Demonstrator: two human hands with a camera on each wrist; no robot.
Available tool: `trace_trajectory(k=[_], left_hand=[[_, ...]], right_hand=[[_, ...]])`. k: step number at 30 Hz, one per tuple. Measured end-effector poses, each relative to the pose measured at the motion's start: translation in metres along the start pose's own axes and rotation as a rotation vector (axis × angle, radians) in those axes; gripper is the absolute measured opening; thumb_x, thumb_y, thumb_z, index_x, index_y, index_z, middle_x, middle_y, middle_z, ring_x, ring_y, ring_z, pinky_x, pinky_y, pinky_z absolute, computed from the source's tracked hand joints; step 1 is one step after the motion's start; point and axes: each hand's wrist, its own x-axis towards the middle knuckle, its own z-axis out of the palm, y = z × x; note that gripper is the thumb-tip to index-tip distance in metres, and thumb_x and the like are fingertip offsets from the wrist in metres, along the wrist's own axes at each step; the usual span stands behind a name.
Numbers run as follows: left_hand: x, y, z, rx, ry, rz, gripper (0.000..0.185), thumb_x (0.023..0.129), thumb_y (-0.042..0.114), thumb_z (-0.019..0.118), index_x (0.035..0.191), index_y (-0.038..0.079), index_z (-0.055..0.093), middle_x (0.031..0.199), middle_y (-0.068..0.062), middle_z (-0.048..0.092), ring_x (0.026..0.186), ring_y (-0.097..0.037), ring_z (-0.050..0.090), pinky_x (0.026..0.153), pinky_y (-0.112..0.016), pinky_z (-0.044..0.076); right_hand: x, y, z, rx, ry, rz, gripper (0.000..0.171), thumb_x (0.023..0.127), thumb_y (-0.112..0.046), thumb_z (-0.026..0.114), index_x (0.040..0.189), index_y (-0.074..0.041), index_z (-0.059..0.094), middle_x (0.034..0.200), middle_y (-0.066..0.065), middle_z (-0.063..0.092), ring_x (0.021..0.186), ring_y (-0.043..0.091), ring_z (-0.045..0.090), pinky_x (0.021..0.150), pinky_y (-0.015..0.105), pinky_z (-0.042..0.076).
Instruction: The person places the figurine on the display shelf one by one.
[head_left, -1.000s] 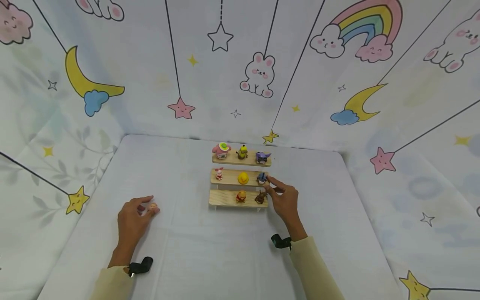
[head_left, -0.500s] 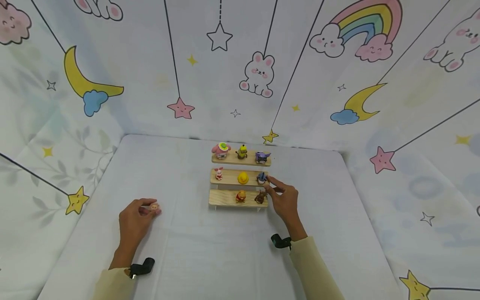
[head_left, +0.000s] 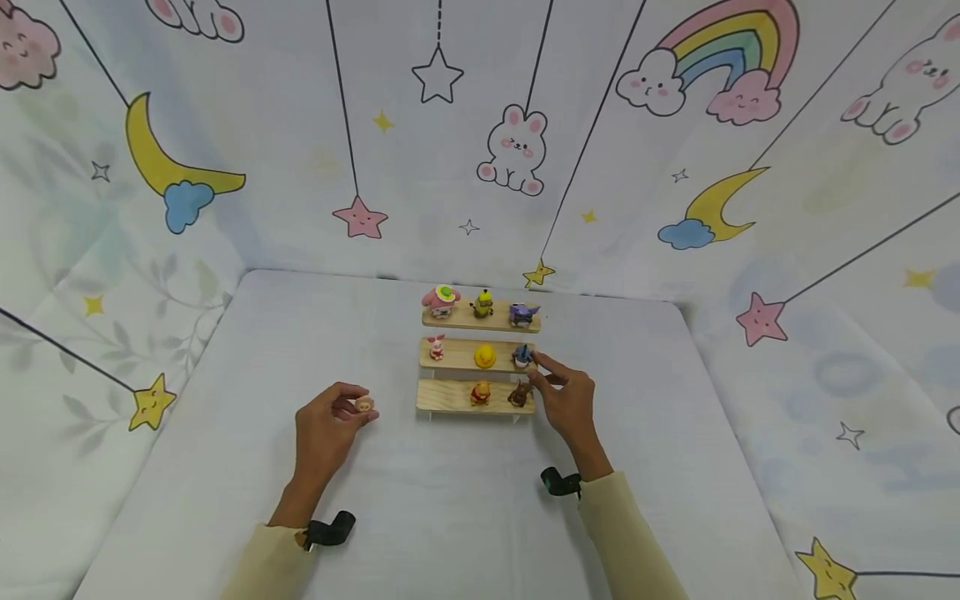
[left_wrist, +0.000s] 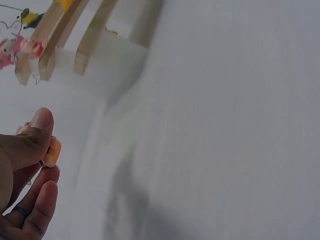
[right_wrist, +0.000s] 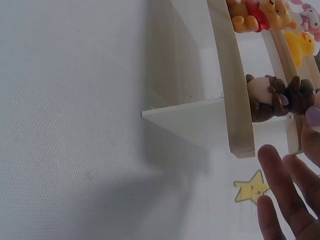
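My left hand (head_left: 324, 433) pinches a small peach-pink toy figurine (head_left: 364, 403) between thumb and fingers, left of the shelf. In the left wrist view, the thumb partly hides the figurine (left_wrist: 52, 152). A three-tier wooden display shelf (head_left: 442, 396) bears several toy figurines. My right hand (head_left: 570, 408) stays at its right end, thumb and index finger gripping the middle tier's end beside a blue donkey figurine (head_left: 522, 356). A brown figurine (right_wrist: 267, 97) sits on the lowest tier close to the right thumb. The other right fingers extend beyond the shelf end.
The lowest tier also bears a red-and-yellow bear (head_left: 481, 392). On the middle tier stand a pink piglet (head_left: 437, 347) and a yellow figurine (head_left: 485, 357). Several more figurines line the top tier (head_left: 459, 319). A white cloth (head_left: 435, 508) covers the table; patterned fabric rises behind.
My left hand has carried the peach-pink figurine rightward across the table, closer to the shelf. The right hand and the figurines on the shelf have stayed in place.
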Motion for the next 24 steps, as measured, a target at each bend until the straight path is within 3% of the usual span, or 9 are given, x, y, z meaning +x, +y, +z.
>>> trace_trajectory(k=[7, 14, 24], left_hand=[[0.006, 0.029, 0.023, -0.11, -0.04, 0.084, 0.041, 0.073, 0.006, 0.098, 0.107, 0.015, 0.075, 0.103, 0.002, 0.079, 0.085, -0.013, 0.07, 0.073, -0.027, 0.059], [0.013, 0.048, 0.047, -0.171, -0.072, 0.149, 0.04, 0.075, 0.006, 0.097, 0.109, 0.013, 0.076, 0.104, -0.001, 0.079, 0.089, -0.019, 0.071, 0.075, -0.03, 0.059], [0.016, 0.056, 0.078, -0.243, -0.104, 0.104, 0.033, 0.078, 0.008, 0.095, 0.107, 0.012, 0.078, 0.103, 0.002, 0.079, 0.086, -0.016, 0.07, 0.072, -0.034, 0.057]], right_hand=[[0.0, 0.001, -0.001, -0.01, -0.006, -0.002, 0.038, 0.096, -0.028, 0.08, 0.134, -0.022, 0.076, 0.128, 0.002, 0.078, 0.091, 0.027, 0.081, 0.103, 0.058, 0.059], [-0.001, 0.002, -0.002, -0.01, -0.013, 0.031, 0.038, 0.096, -0.03, 0.08, 0.134, -0.025, 0.075, 0.127, 0.0, 0.078, 0.093, 0.027, 0.081, 0.1, 0.056, 0.06], [0.001, 0.0, -0.001, -0.031, -0.016, 0.018, 0.039, 0.096, -0.028, 0.079, 0.135, -0.024, 0.075, 0.129, 0.001, 0.077, 0.093, 0.027, 0.081, 0.097, 0.055, 0.062]])
